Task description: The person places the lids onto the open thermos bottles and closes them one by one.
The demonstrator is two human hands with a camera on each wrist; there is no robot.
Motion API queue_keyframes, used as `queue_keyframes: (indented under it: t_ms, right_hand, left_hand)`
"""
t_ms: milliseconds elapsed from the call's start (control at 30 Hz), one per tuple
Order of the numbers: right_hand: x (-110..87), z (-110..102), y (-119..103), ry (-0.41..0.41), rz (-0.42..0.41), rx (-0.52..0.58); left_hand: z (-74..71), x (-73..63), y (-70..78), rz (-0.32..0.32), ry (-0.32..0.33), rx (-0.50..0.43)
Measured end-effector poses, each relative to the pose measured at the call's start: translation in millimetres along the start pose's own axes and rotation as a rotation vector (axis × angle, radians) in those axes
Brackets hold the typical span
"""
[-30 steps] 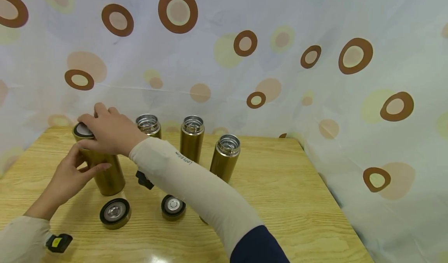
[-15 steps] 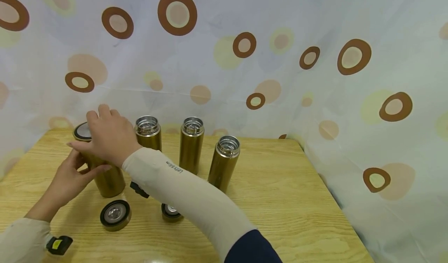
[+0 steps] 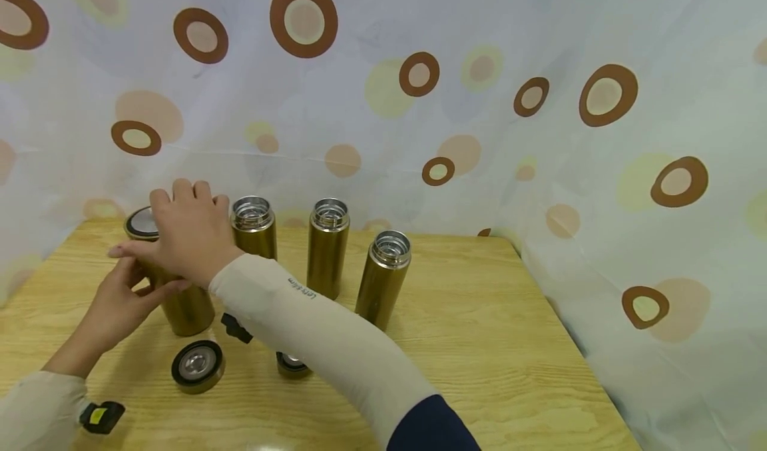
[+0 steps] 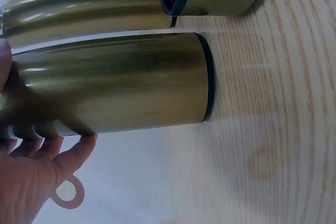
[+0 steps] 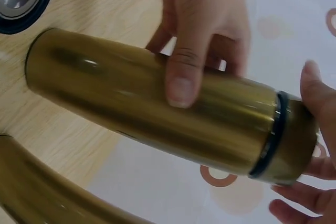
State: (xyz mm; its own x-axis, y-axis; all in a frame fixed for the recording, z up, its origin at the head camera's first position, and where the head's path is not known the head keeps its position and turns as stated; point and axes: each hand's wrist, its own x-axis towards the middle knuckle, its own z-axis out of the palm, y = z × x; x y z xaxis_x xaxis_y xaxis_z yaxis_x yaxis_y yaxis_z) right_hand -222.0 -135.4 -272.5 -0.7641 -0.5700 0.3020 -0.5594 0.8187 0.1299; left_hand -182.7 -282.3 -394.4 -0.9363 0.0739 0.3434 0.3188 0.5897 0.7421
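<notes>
At the left of the table, a gold vacuum flask (image 3: 190, 310) stands upright with its lid (image 3: 141, 222) on. My left hand (image 3: 122, 302) holds the flask body, thumb on the near side and fingers behind. In the left wrist view those fingers curl along the flask (image 4: 121, 85). Up at the top, my right hand (image 3: 188, 230) grips the lid from its right side. The right wrist view has thumb and fingertips at opposite edges of the lid (image 5: 295, 148), above a dark ring. Part of the lid is hidden behind the right hand in the head view.
Three lidless gold flasks stand to the right: one flask (image 3: 254, 239) close by, a middle flask (image 3: 326, 258) and a nearer flask (image 3: 381, 288). Two loose lids lie upside down in front, a left lid (image 3: 198, 367) and another lid (image 3: 291, 366) partly behind the right sleeve.
My right hand has turned around the lid; its fingers moved from over the top toward the right side, and its thumb now points further left. The flask and left hand have stayed put.
</notes>
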Motion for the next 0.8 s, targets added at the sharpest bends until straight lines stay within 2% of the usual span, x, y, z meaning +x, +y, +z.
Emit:
queue_keyframes:
  t_ms: [133,200,267,400,467,600,800]
  right_hand:
    - [5.2,-13,15,-0.167,-0.040,0.235]
    - [9.1,-18,25,-0.253,-0.101,0.348]
    - [12.7,-22,34,-0.321,-0.194,0.404]
    - [18.6,-26,45,-0.399,-0.394,0.361]
    - [20.7,-28,47,-0.425,-0.461,0.327]
    - [23.3,-32,47,-0.482,-0.515,0.276]
    - [24.8,-33,42,-0.526,-0.536,0.223]
  left_hand:
    - [-0.4,-0.2,2.3,-0.035,-0.006,-0.001]
    - [-0.3,-0.5,3.6,-0.053,-0.013,-0.024]
    - [0.2,-0.5,4.5,-0.066,-0.019,-0.040]
    - [0.7,-0.3,4.2,-0.066,-0.021,-0.070]
    - [1.1,-0.1,3.7,-0.068,-0.017,-0.070]
    - [0.6,0.2,3.0,-0.074,-0.018,-0.078]
    - [0.2,0.2,4.1,-0.073,-0.018,-0.075]
